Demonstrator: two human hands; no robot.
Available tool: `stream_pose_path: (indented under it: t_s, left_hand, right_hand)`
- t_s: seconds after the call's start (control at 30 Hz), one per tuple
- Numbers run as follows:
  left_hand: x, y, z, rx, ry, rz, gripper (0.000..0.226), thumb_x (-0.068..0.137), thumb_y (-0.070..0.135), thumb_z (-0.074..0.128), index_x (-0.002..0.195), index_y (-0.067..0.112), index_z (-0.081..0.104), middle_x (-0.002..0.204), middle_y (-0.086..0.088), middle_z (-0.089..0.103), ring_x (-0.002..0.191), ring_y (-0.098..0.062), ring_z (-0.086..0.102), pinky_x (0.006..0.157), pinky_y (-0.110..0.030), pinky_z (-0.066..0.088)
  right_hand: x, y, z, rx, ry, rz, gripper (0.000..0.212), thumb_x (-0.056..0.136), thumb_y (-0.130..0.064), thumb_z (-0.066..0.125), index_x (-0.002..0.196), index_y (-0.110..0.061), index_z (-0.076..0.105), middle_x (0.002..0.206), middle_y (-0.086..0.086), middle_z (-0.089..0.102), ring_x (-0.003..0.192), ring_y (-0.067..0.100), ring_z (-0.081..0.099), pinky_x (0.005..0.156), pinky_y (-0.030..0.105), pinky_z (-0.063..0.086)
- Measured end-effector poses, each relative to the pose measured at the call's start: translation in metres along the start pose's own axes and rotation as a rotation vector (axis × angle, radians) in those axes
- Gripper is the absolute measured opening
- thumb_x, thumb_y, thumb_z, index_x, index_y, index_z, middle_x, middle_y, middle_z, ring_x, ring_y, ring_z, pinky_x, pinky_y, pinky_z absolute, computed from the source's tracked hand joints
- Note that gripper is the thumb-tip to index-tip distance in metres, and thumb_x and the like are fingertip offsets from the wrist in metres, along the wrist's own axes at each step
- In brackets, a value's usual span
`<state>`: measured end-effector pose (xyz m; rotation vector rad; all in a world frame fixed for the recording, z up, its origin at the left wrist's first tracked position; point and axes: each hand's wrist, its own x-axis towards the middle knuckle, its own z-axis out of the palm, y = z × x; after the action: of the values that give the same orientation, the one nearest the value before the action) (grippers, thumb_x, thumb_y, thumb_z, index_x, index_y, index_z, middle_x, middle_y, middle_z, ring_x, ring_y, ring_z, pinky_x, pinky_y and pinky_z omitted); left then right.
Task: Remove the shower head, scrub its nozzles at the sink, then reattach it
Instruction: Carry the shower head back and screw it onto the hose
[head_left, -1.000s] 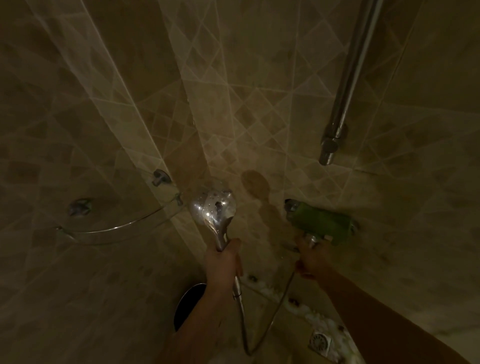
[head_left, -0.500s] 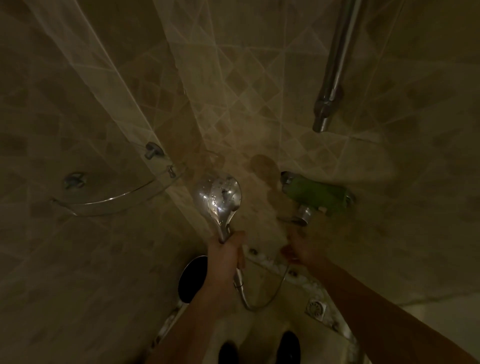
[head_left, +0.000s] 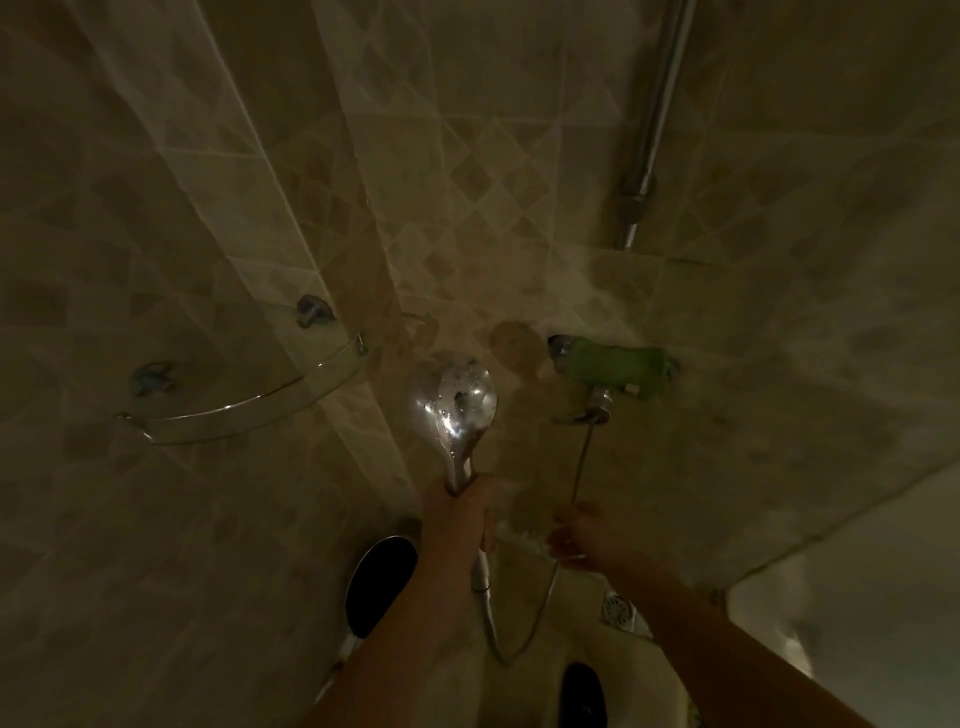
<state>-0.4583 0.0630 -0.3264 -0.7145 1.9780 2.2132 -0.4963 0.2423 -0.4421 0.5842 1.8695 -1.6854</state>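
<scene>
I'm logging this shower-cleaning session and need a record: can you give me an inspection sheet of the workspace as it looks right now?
Surface: tiled walls, dim light; floor drain low right.
Job's things: shower head, chrome, off its rail, held upright.
Clutter: green cloth draped over the mixer tap; dark round object on the floor.
Grippers: left hand grips the shower head handle; right hand at the hose, blurred, grip unclear.
Cables: hose loops from handle to tap.
Surroundings: glass corner shelf; slide rail.

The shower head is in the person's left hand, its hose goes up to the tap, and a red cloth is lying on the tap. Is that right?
Nearly. The head view shows the cloth on the tap is green, not red. The left hand does grip the shower head, and the hose does run up to the tap.
</scene>
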Motion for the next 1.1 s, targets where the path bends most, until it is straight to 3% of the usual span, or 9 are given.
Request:
stream_pose_path:
  t_s: [0.17,0.27,0.33,0.4,0.47,0.67,0.8,0.93,1.1]
  left_hand:
    - [-0.014,0.036,0.005,0.028,-0.187,0.156,0.048,0.088,0.027,0.074,0.048,0.015,0.050,0.043,-0.008,0.042,0.036,-0.020,0.040,0.047,-0.032,0.037]
    - [-0.024,0.079,0.023,0.060,-0.334,0.255,0.042,0.089,0.062,0.069,0.084,0.020,0.065,0.052,-0.007,0.054,0.044,-0.017,0.052,0.048,-0.030,0.049]
    - [-0.029,0.108,0.039,0.005,-0.399,0.243,0.062,0.084,0.077,0.059,0.109,0.021,0.059,0.068,-0.005,0.064,0.056,-0.019,0.062,0.053,-0.034,0.053]
    - [-0.032,0.130,0.060,-0.062,-0.439,0.266,0.052,0.099,0.062,0.051,0.112,0.012,0.055,0.072,-0.001,0.069,0.060,-0.018,0.065,0.051,-0.032,0.052]
    - [-0.040,0.147,0.080,-0.068,-0.470,0.360,0.024,0.109,0.041,0.044,0.104,0.021,0.057,0.076,-0.002,0.071,0.062,-0.019,0.065,0.048,-0.029,0.051]
    - [-0.052,0.179,0.132,0.000,-0.462,0.697,0.026,0.110,0.020,0.044,0.087,0.025,0.054,0.072,0.010,0.066,0.066,-0.003,0.063,0.056,-0.018,0.050]
    - [-0.042,0.197,0.153,0.369,-0.342,1.070,0.018,0.105,0.026,0.055,0.088,0.026,0.054,0.080,0.009,0.063,0.070,-0.008,0.062,0.058,-0.018,0.047]
    - [-0.029,0.226,0.170,0.532,-0.311,1.096,0.035,0.104,0.042,0.046,0.070,0.031,0.049,0.067,0.011,0.061,0.055,-0.005,0.055,0.049,-0.021,0.041]
    - [-0.011,0.265,0.187,0.735,-0.347,1.148,0.034,0.096,0.029,0.060,0.064,0.035,0.052,0.056,0.012,0.053,0.051,-0.002,0.051,0.052,-0.013,0.038]
  right_hand:
    - [-0.065,-0.045,0.022,0.016,-0.115,-0.275,0.025,0.080,-0.043,0.065,0.095,-0.023,0.069,0.087,0.004,0.076,0.079,0.020,0.074,0.065,0.028,0.056]
    - [-0.110,-0.098,0.023,0.132,-0.113,-0.507,0.022,0.085,-0.035,0.058,0.099,-0.024,0.069,0.088,0.006,0.073,0.084,0.027,0.071,0.073,0.035,0.057]
    - [-0.143,-0.134,0.014,0.192,-0.041,-0.671,0.024,0.089,-0.035,0.057,0.107,-0.023,0.067,0.086,0.005,0.069,0.079,0.025,0.068,0.069,0.035,0.055]
    - [-0.174,-0.164,0.004,0.177,0.010,-0.821,0.029,0.094,-0.040,0.056,0.113,-0.020,0.065,0.088,0.008,0.066,0.077,0.020,0.066,0.065,0.031,0.054]
    - [-0.198,-0.188,-0.005,0.128,0.075,-0.925,0.029,0.097,-0.042,0.055,0.106,-0.016,0.064,0.081,0.012,0.063,0.067,0.015,0.062,0.059,0.025,0.052]
    - [-0.216,-0.234,-0.048,0.045,0.276,-0.961,0.026,0.102,-0.037,0.048,0.087,-0.021,0.063,0.068,-0.011,0.067,0.066,0.003,0.065,0.059,0.016,0.049]
    - [-0.213,-0.259,-0.093,0.024,0.370,-0.932,0.030,0.102,-0.039,0.047,0.084,-0.021,0.063,0.068,-0.011,0.068,0.065,0.002,0.065,0.059,0.018,0.049]
    - [-0.205,-0.280,-0.133,0.160,0.370,-0.866,0.045,0.101,-0.042,0.046,0.099,0.001,0.060,0.073,0.007,0.062,0.063,0.019,0.061,0.062,0.033,0.050]
    - [-0.213,-0.325,-0.164,0.084,0.358,-0.924,0.050,0.094,-0.060,0.048,0.084,-0.013,0.064,0.070,0.004,0.061,0.061,0.017,0.058,0.058,0.030,0.047]
